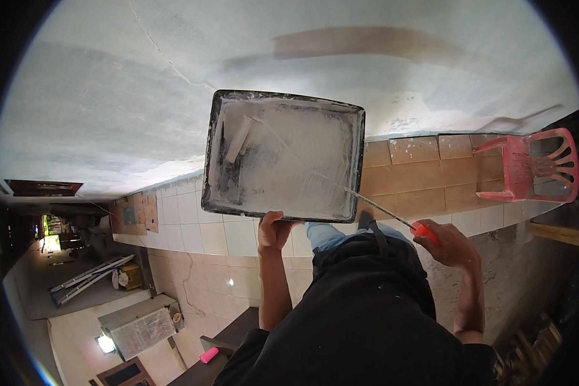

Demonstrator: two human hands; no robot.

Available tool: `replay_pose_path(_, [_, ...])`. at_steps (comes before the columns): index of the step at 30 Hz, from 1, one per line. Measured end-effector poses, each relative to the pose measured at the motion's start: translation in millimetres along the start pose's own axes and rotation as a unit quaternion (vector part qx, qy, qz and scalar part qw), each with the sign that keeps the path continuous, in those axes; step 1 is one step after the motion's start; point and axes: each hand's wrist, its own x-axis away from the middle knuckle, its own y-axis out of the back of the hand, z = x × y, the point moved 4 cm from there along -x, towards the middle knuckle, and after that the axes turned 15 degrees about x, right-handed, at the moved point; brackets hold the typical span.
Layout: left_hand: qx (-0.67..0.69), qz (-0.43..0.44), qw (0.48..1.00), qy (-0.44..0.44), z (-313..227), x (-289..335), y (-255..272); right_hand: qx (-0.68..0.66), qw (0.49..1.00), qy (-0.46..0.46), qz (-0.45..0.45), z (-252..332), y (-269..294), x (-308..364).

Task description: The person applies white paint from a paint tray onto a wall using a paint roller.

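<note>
A black paint tray, smeared with whitish paint, is held up in front of me near the wall. My left hand grips its near edge, with the fingers partly hidden beneath. My right hand, off to the right, is closed round the red handle of a paint roller. The roller's long thin rod slants leftward across the tray. Its paint-coated head rests toward the tray's far left part.
Ahead is a pale wall with a crack and a brownish patch. A red plastic chair stands at right. Brown sheets lie along the tiled floor. A folded ladder lies far left; a pink object sits on a dark surface.
</note>
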Motion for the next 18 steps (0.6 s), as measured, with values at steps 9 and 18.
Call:
replay_pose_path(9, [-0.020,0.008,1.000,-0.005,-3,0,-1,0.033,0.999,-0.027,0.007,-14,11,5])
replay_pose_path(18, [-0.046,0.011,0.999,-0.016,-6,1,6,0.048,0.998,-0.037,0.000,-17,19,13])
